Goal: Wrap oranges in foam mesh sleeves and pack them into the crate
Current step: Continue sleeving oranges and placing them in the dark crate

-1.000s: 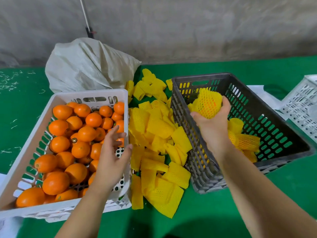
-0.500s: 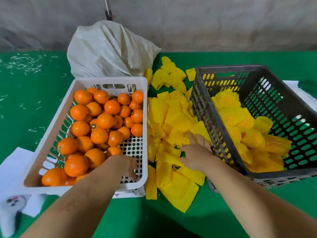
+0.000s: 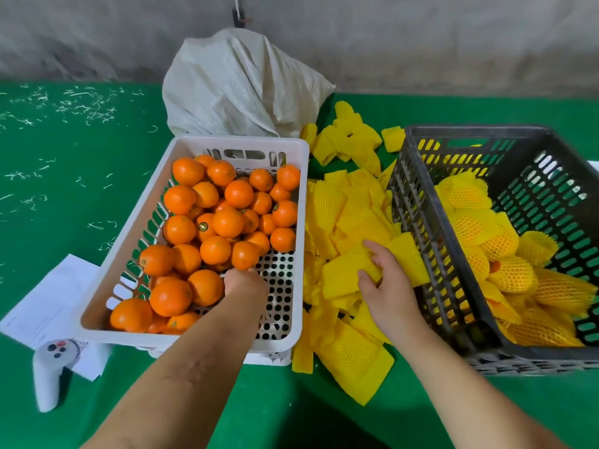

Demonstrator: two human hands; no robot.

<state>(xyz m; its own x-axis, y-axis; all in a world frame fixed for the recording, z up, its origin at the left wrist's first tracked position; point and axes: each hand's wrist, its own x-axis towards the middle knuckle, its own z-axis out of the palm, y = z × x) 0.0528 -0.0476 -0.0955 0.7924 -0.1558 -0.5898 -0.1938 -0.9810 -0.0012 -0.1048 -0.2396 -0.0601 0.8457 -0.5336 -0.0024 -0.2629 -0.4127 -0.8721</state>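
With the right hand [image 3: 387, 286] pinching a yellow sleeve [image 3: 348, 273] from the pile and the left hand [image 3: 243, 283] reaching among the oranges [image 3: 227, 222], its grip hidden, open the sleeve wide before sliding fruit in.

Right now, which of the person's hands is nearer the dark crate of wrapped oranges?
Right. The right hand grips a foam sleeve beside the dark crate; the left hand reaches into the white basket.

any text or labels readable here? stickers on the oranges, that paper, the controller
No text can be read.
Round dark sticker on one orange: too small to read.
Sticker on another orange: too small.
White paper left of the white crate: faint lines, blurred.
White controller: buttons only, no lettering legible.
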